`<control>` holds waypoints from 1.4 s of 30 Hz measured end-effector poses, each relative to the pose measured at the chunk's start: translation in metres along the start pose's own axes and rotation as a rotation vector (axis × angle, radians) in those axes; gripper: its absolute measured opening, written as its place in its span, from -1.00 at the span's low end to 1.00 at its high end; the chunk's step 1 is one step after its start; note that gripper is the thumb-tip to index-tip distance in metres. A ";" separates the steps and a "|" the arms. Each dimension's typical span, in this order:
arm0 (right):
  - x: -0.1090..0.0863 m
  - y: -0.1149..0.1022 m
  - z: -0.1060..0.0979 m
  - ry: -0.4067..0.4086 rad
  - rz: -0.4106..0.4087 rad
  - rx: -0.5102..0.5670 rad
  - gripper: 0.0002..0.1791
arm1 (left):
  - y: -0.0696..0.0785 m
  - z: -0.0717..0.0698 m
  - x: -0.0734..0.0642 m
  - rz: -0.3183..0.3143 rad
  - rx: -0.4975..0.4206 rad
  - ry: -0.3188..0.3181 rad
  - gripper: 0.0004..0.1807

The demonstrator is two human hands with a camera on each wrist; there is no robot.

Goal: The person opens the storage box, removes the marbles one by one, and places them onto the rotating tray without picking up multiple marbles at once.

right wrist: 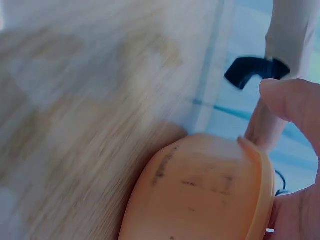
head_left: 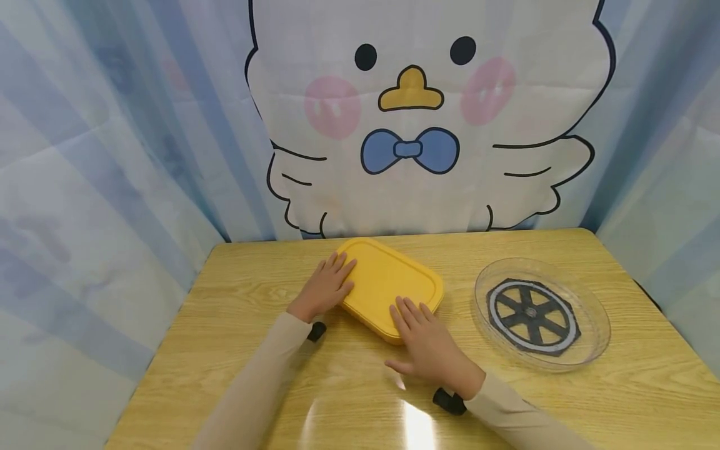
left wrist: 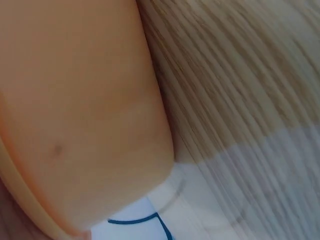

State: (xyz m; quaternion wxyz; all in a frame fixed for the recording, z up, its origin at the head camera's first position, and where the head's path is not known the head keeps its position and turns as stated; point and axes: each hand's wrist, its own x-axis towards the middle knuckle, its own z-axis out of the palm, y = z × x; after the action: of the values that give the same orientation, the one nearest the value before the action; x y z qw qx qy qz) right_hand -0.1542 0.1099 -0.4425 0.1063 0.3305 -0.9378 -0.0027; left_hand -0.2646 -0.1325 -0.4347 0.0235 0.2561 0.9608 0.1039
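Note:
A yellow lidded food container lies at a slant near the far edge of the table. On the left end of its lid rests my left hand, its fingers spread out over the surface. My right hand lays its straight fingers on the lid's near right corner, with the thumb stretched out to the side. In the left wrist view the container's plain side wall fills the left part. Dark scuffs mark the side wall in the right wrist view, where the right thumb stands away from it.
A round clear plastic dish stands to the right, with a dark wheel-like pattern showing in it. The wooden table ends at a curtain printed with a cartoon bird. Black straps sit at both wrists.

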 end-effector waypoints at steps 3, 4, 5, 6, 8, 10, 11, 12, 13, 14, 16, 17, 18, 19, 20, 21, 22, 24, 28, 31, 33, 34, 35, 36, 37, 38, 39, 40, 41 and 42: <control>0.000 -0.004 -0.003 -0.009 -0.033 0.023 0.02 | 0.003 0.002 0.006 0.011 -0.003 0.017 -0.35; 0.000 -0.004 -0.004 -0.015 -0.046 0.034 0.01 | 0.004 0.003 0.008 0.013 -0.001 0.018 -0.34; 0.001 -0.003 -0.004 -0.024 -0.061 0.048 0.00 | 0.004 0.004 0.010 0.015 0.003 0.018 -0.33; 0.002 -0.001 -0.005 -0.036 -0.077 0.067 -0.01 | 0.005 0.005 0.012 0.017 0.006 0.017 -0.32; 0.005 0.006 -0.006 -0.059 -0.115 0.103 -0.01 | 0.005 0.006 0.015 0.018 0.017 0.007 -0.31; 0.009 0.018 -0.007 -0.091 -0.144 0.136 0.02 | 0.004 0.006 0.018 0.029 0.030 -0.002 -0.30; 0.010 0.025 -0.008 -0.105 -0.152 0.150 0.04 | 0.004 0.007 0.019 0.039 0.034 -0.005 -0.30; 0.012 0.032 -0.009 -0.110 -0.159 0.169 0.07 | 0.004 0.007 0.020 0.049 0.038 -0.009 -0.29; 0.015 0.040 -0.009 -0.111 -0.162 0.181 0.10 | 0.003 0.006 0.021 0.059 0.039 -0.013 -0.28; 0.017 0.048 -0.008 -0.114 -0.160 0.195 0.13 | 0.002 0.006 0.022 0.070 0.036 -0.015 -0.28; 0.021 0.061 -0.007 -0.123 -0.157 0.214 0.19 | 0.001 0.005 0.023 0.090 0.028 -0.020 -0.28; 0.023 0.066 -0.006 -0.127 -0.156 0.227 0.21 | 0.001 0.004 0.023 0.095 0.024 -0.022 -0.28; 0.025 0.070 -0.004 -0.129 -0.157 0.239 0.22 | 0.001 0.004 0.023 0.100 0.025 -0.022 -0.28; 0.026 0.073 -0.002 -0.134 -0.156 0.247 0.23 | 0.001 0.003 0.022 0.101 0.028 -0.021 -0.28; 0.027 0.075 -0.001 -0.140 -0.157 0.257 0.23 | 0.002 0.003 0.021 0.100 0.041 -0.017 -0.28; 0.027 0.076 0.001 -0.145 -0.156 0.269 0.23 | 0.003 0.003 0.020 0.096 0.055 -0.010 -0.28; 0.027 0.076 0.003 -0.145 -0.157 0.275 0.23 | 0.006 0.003 0.019 0.091 0.072 -0.003 -0.28; 0.026 0.074 0.005 -0.125 -0.157 0.281 0.22 | 0.014 0.003 0.014 0.070 0.114 0.009 -0.26; 0.021 0.063 0.009 -0.062 -0.146 0.250 0.19 | 0.041 0.003 -0.001 0.021 0.144 0.030 -0.20; 0.016 0.053 0.008 -0.019 -0.118 0.226 0.17 | 0.060 0.004 -0.013 0.006 0.139 0.042 -0.18; 0.013 0.046 0.008 -0.005 -0.086 0.216 0.18 | 0.069 0.006 -0.020 0.017 0.150 0.045 -0.17; 0.011 0.042 0.007 0.002 -0.070 0.216 0.18 | 0.071 0.007 -0.024 0.025 0.156 0.045 -0.17; 0.010 0.039 0.007 0.006 -0.054 0.211 0.17 | 0.073 0.008 -0.027 0.030 0.166 0.038 -0.17; 0.009 0.035 0.008 0.006 -0.037 0.199 0.18 | 0.075 0.010 -0.029 0.037 0.173 0.034 -0.17; 0.007 0.032 0.008 0.007 -0.020 0.192 0.18 | 0.075 0.012 -0.031 0.045 0.180 0.029 -0.17; 0.006 0.028 0.009 0.008 -0.003 0.186 0.18 | 0.075 0.013 -0.033 0.052 0.183 0.022 -0.17; 0.005 0.025 0.009 0.009 0.012 0.177 0.17 | 0.074 0.015 -0.035 0.060 0.183 0.017 -0.17; 0.004 0.022 0.009 0.013 0.025 0.164 0.17 | 0.072 0.016 -0.036 0.068 0.181 0.010 -0.18; 0.003 0.019 0.009 0.012 0.042 0.154 0.17 | 0.071 0.017 -0.037 0.080 0.179 0.009 -0.18; 0.002 0.016 0.010 0.013 0.056 0.146 0.17 | 0.069 0.018 -0.037 0.096 0.168 0.010 -0.19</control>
State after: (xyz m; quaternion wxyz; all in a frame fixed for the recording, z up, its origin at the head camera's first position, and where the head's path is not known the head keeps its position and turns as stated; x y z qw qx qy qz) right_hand -0.1675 0.1203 -0.4502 0.0883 0.3111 -0.9436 0.0707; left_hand -0.1968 -0.0892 -0.4383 -0.0080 0.3022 0.9529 0.0250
